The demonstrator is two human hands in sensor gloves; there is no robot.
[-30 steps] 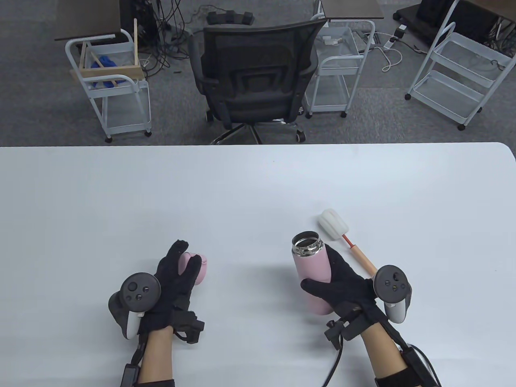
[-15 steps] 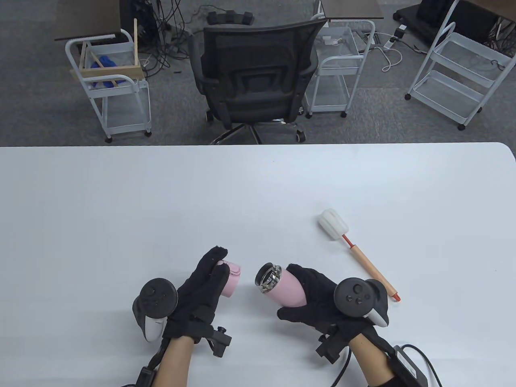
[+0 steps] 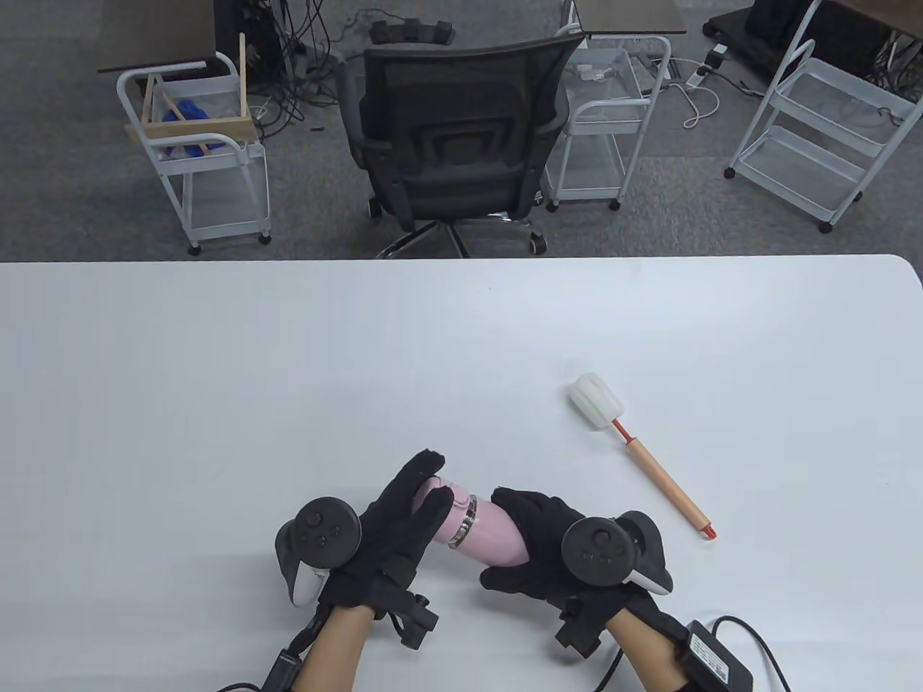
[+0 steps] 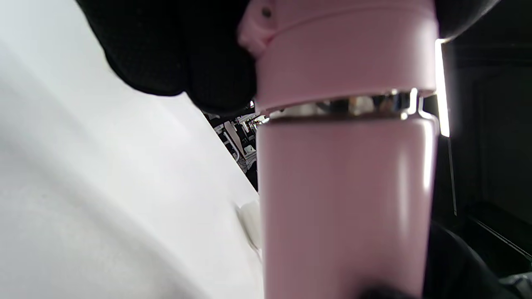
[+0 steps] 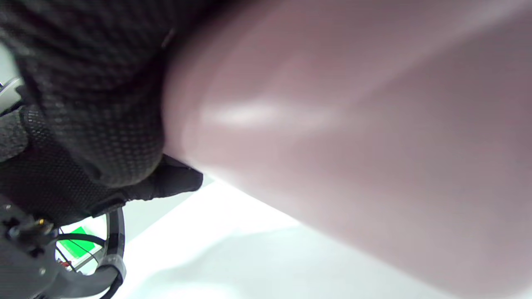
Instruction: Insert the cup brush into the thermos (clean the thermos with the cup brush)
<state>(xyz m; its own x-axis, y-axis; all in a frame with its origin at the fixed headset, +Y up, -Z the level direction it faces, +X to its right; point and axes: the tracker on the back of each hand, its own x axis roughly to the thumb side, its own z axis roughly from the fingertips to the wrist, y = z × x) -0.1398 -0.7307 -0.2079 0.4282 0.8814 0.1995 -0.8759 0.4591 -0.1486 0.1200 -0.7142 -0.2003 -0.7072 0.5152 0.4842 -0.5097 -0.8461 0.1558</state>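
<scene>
Grey carpet floor (image 3: pixel 94 216) — black mesh office chair (image 3: pixel 454 137) beyond the white counter (image 3: pixel 288 346); white wire carts (image 3: pixel 209 166) either side, cables trailing.

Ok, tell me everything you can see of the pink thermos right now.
The pink thermos is a smooth, glossy cylinder held tilted, nearly on its side, above the white table, mouth toward the left. The right hand grips its body; the left hand holds the matching pink lid against the mouth. The left wrist view shows a shiny steel neck band exposed between lid and body, so the lid is not fully seated. The cup brush lies apart on the table, to the right.
</scene>
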